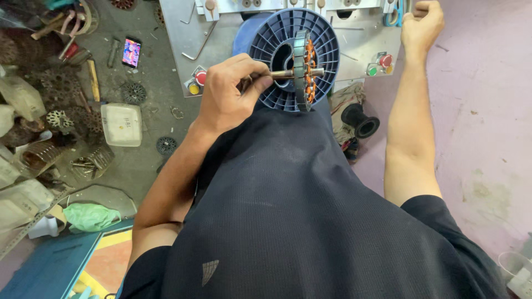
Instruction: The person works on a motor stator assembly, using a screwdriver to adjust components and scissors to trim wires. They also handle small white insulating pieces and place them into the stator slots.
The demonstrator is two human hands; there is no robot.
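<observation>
left hand (224, 91) grip closed on the shaft (280, 73) of a wound stator (306, 69); shaft axis runs left-right, stator just right of the fingers, before a blue spool (327, 39). right hand (421, 25) fisted at the desk (177, 27), holding a tool i cannot make out.

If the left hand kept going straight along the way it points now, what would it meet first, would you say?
The left hand points right along the metal shaft it grips, so it would probably meet the copper-wound stator first; depth is unclear.
</observation>
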